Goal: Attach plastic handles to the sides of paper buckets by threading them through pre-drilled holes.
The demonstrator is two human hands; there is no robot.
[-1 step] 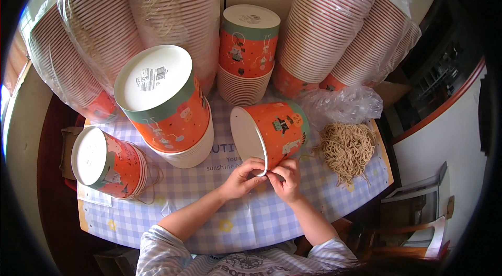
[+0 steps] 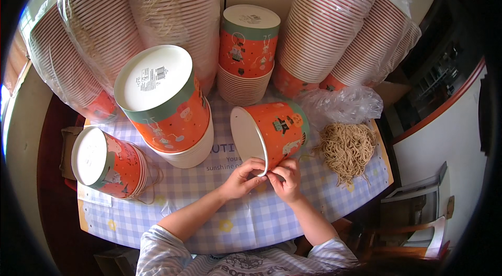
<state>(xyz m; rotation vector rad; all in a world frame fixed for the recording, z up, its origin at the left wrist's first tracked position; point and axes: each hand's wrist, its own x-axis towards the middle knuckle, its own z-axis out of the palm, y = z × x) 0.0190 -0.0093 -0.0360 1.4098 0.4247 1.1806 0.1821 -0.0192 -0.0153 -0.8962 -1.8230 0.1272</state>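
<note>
An orange paper bucket (image 2: 277,128) with cartoon figures and a green base band lies on its side on the table, its white mouth facing left. My left hand (image 2: 244,177) is closed on the lower rim, fingers at the mouth's edge. Close beside it, my right hand (image 2: 286,177) pinches at the outside of the same rim, fingertips nearly meeting the left ones. Whether a cord runs between the fingertips is too small to tell. To the right lies a heap of tan cords (image 2: 348,150), apart from my hands.
Upside-down bucket stacks stand at the left front (image 2: 112,163), left middle (image 2: 167,103) and back centre (image 2: 248,46). Tall plastic-wrapped stacks (image 2: 327,20) line the back. Crumpled clear plastic (image 2: 342,103) lies behind the cords. A checked tablecloth (image 2: 204,223) covers the table; a chair (image 2: 413,234) stands at right.
</note>
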